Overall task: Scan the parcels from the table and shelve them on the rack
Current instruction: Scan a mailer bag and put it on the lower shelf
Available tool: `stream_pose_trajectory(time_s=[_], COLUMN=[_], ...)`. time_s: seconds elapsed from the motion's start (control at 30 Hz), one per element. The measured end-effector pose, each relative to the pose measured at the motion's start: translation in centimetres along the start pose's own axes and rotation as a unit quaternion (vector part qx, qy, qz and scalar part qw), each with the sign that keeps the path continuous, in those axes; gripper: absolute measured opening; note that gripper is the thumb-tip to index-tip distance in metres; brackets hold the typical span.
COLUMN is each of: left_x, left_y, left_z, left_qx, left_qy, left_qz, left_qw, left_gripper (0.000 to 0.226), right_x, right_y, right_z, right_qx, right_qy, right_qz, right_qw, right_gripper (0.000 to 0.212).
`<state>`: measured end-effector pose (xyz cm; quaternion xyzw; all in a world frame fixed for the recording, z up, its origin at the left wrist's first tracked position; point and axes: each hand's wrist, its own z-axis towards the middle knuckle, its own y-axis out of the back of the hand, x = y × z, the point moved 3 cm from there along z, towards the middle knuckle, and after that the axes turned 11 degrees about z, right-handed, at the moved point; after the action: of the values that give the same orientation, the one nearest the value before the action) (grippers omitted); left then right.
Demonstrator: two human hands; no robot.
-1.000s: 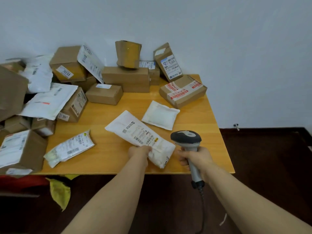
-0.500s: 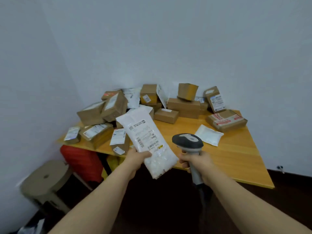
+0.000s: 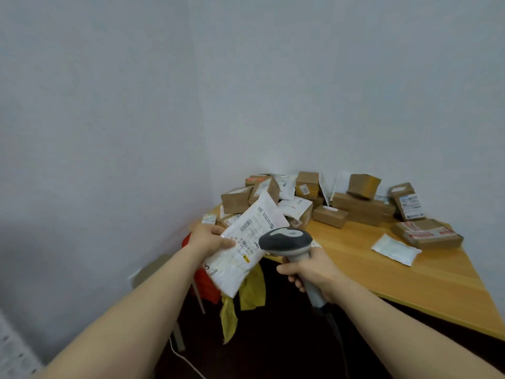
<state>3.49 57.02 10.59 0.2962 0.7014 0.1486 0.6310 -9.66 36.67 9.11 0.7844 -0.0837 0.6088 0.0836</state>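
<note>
Parcel (image 3: 241, 255), white crinkled mailer (barcodes up), pinched by left hand (image 3: 210, 239); right hand (image 3: 314, 272) grips scanner (image 3: 285, 237).

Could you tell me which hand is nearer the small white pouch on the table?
Right. The right hand is left of the small white pouch; the left hand lies farther left.

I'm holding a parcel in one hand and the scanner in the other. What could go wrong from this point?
1. The left hand grips the soft white mailer by one edge only, so it may sag or slip free.
2. Its label shows more than one barcode, and the scanner in the right hand sits close over it, so it might read the wrong code.
</note>
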Motion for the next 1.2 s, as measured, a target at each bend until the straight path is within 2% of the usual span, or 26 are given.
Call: stream_pose_trajectory(time_s=[0.17, 0.53, 1.2], left_x=[0.8, 1.3, 1.4], left_y=[3.5, 5.7, 5.9], left_z=[-2.8, -5.8, -6.3], left_qx=[-0.035, -0.101, -0.123], left_qy=[0.015, 0.045, 0.069], left_qz=[0.017, 0.054, 0.041], left_qw=[0.999, 0.992, 0.989], left_gripper=[0.018, 0.025, 0.027], right_x=[1.5, 3.5, 4.1], right_y=[-1.8, -2.1, -1.8], right_z=[-1.5, -3.6, -2.4], right_qx=[0.035, 0.081, 0.116], right_qy=[0.026, 0.051, 0.058], right_qz=[-0.027, -0.088, -0.097], right_qw=[0.999, 0.991, 0.987], right_gripper=[0.021, 0.014, 0.016])
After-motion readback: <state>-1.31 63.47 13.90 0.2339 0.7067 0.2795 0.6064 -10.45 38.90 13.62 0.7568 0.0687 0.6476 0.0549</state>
